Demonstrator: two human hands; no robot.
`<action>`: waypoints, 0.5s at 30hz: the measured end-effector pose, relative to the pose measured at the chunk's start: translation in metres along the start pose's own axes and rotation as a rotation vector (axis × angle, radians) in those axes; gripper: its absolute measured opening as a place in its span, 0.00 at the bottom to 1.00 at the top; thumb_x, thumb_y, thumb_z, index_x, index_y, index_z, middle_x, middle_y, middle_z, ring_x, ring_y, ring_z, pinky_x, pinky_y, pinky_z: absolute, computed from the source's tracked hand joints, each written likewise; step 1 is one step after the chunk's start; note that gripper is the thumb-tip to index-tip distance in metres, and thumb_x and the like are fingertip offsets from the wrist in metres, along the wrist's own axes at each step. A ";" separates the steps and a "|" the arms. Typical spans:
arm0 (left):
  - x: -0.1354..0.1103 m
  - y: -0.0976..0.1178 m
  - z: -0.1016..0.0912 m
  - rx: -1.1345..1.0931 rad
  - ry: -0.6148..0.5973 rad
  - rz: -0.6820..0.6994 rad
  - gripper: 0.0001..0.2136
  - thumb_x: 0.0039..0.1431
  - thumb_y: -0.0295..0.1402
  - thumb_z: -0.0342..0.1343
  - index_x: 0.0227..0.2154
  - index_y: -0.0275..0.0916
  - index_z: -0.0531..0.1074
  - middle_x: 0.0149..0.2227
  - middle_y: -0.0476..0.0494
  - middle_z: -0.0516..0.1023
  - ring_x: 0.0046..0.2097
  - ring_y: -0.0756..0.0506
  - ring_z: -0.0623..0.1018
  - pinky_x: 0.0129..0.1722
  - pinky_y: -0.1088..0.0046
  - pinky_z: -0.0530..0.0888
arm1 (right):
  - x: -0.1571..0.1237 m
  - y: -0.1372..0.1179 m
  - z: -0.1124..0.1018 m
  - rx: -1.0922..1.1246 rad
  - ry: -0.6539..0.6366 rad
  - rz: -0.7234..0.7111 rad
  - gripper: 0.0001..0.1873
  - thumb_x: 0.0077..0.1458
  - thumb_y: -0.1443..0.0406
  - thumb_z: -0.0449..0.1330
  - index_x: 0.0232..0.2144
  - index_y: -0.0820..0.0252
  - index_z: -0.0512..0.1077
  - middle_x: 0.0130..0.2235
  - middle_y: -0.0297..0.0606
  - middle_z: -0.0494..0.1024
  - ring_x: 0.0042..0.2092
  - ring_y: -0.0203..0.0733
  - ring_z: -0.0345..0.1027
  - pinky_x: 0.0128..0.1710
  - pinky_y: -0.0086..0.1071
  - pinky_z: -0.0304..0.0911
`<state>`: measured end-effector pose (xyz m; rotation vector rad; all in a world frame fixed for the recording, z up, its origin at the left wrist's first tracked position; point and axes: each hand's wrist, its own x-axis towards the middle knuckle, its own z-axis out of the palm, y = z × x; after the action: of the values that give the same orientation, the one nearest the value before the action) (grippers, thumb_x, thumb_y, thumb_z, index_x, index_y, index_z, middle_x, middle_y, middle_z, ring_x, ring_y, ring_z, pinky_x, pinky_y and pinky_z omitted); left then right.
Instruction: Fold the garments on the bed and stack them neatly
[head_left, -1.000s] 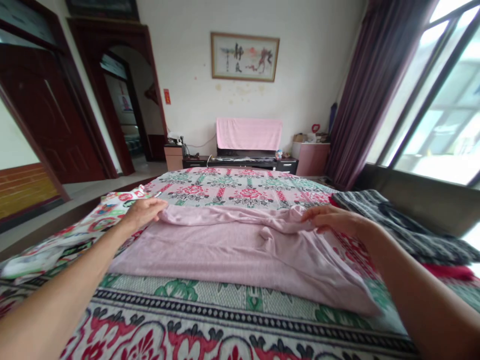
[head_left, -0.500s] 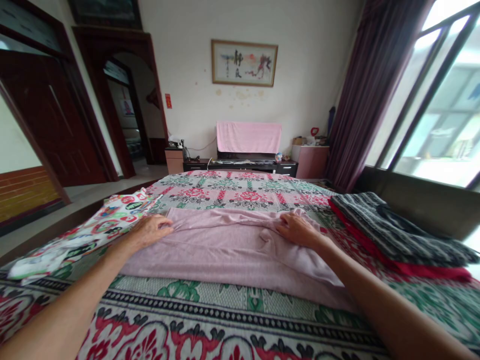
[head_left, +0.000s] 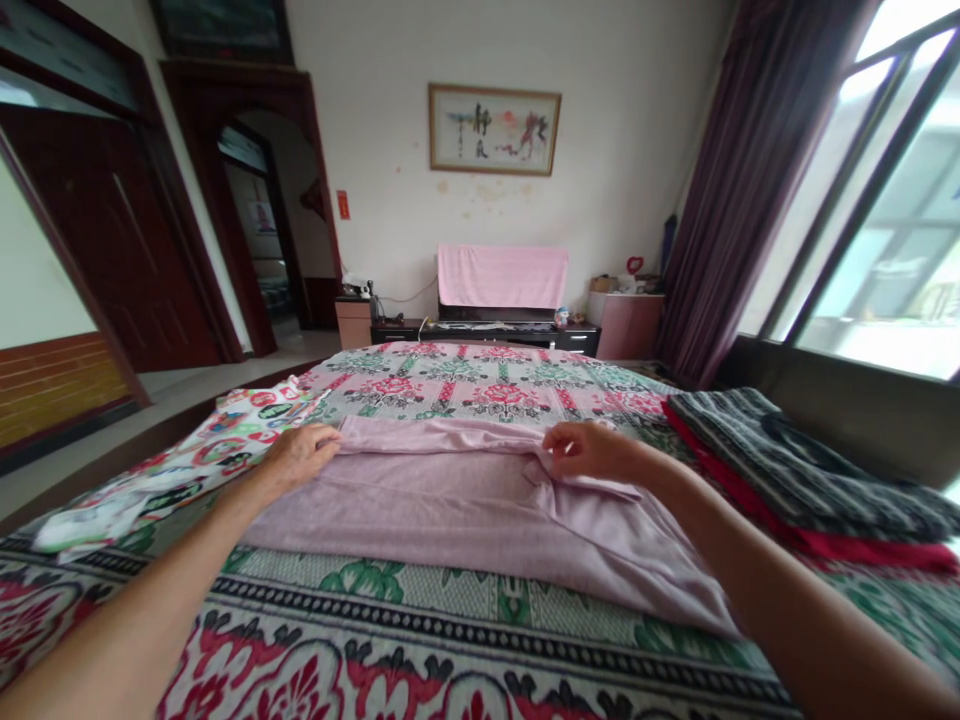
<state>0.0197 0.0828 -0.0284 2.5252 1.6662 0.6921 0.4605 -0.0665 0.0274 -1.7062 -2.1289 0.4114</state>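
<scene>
A pale pink garment (head_left: 465, 500) lies spread flat on a patterned bed cover (head_left: 390, 640). My left hand (head_left: 300, 452) rests on the garment's far left corner with its fingers curled onto the cloth. My right hand (head_left: 589, 450) pinches a fold of the same garment near its far middle, lifting the cloth slightly. Both forearms reach in from the near edge.
A white printed cloth (head_left: 187, 460) lies at the bed's left edge. A striped dark blanket on a red one (head_left: 787, 470) is stacked at the right. Beyond the bed stand a low cabinet with a pink-covered screen (head_left: 502, 278), a doorway at left and a window at right.
My right hand has slid left along the garment's far edge, from its right side toward the middle, and now pinches a fold. My left hand has stayed at the left corner.
</scene>
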 end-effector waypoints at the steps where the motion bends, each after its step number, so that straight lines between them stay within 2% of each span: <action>1: 0.000 0.000 -0.001 -0.006 -0.003 0.010 0.18 0.49 0.41 0.47 0.34 0.40 0.79 0.41 0.41 0.80 0.42 0.40 0.78 0.44 0.68 0.70 | -0.002 -0.003 -0.003 0.054 -0.143 -0.040 0.14 0.44 0.64 0.60 0.36 0.59 0.76 0.32 0.36 0.78 0.32 0.36 0.69 0.32 0.28 0.62; 2: 0.000 0.001 -0.001 -0.010 -0.008 0.023 0.18 0.48 0.40 0.47 0.34 0.40 0.79 0.42 0.41 0.80 0.43 0.40 0.78 0.45 0.69 0.70 | -0.004 -0.005 -0.005 0.099 -0.252 -0.067 0.14 0.45 0.63 0.60 0.37 0.58 0.76 0.32 0.35 0.78 0.32 0.36 0.69 0.32 0.27 0.62; 3: 0.000 0.002 -0.002 -0.008 -0.013 0.033 0.17 0.48 0.39 0.47 0.34 0.40 0.79 0.42 0.41 0.80 0.44 0.40 0.78 0.46 0.69 0.70 | -0.005 -0.005 -0.007 0.133 -0.308 -0.073 0.14 0.47 0.62 0.59 0.38 0.58 0.76 0.31 0.35 0.78 0.32 0.35 0.69 0.31 0.27 0.62; 4: -0.001 0.002 -0.002 0.000 -0.019 0.038 0.17 0.48 0.38 0.47 0.35 0.41 0.79 0.42 0.41 0.80 0.44 0.41 0.78 0.47 0.70 0.70 | -0.006 -0.003 -0.009 0.155 -0.309 -0.059 0.14 0.48 0.61 0.59 0.38 0.58 0.76 0.31 0.35 0.78 0.30 0.35 0.69 0.30 0.27 0.62; 7: -0.001 0.005 -0.003 0.027 -0.046 0.035 0.18 0.47 0.35 0.47 0.36 0.41 0.79 0.43 0.43 0.80 0.46 0.41 0.77 0.48 0.71 0.69 | -0.004 0.010 -0.012 0.157 -0.187 0.016 0.12 0.49 0.63 0.57 0.36 0.60 0.75 0.27 0.34 0.76 0.26 0.34 0.67 0.26 0.27 0.60; 11: -0.002 0.009 -0.007 0.041 -0.090 -0.015 0.21 0.43 0.31 0.49 0.40 0.42 0.79 0.44 0.45 0.80 0.43 0.41 0.78 0.44 0.71 0.70 | -0.003 0.033 -0.018 0.081 -0.069 0.071 0.07 0.45 0.67 0.55 0.27 0.60 0.74 0.23 0.33 0.74 0.25 0.34 0.65 0.26 0.28 0.59; 15: -0.002 0.011 -0.008 0.057 -0.040 -0.022 0.15 0.46 0.36 0.51 0.36 0.44 0.79 0.40 0.46 0.80 0.39 0.43 0.77 0.41 0.72 0.70 | -0.005 0.036 -0.017 -0.019 0.018 0.089 0.08 0.44 0.69 0.55 0.25 0.60 0.75 0.24 0.34 0.76 0.26 0.35 0.66 0.27 0.28 0.60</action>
<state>0.0254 0.0753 -0.0194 2.5366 1.7221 0.5960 0.5007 -0.0635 0.0253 -1.8132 -2.0558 0.4005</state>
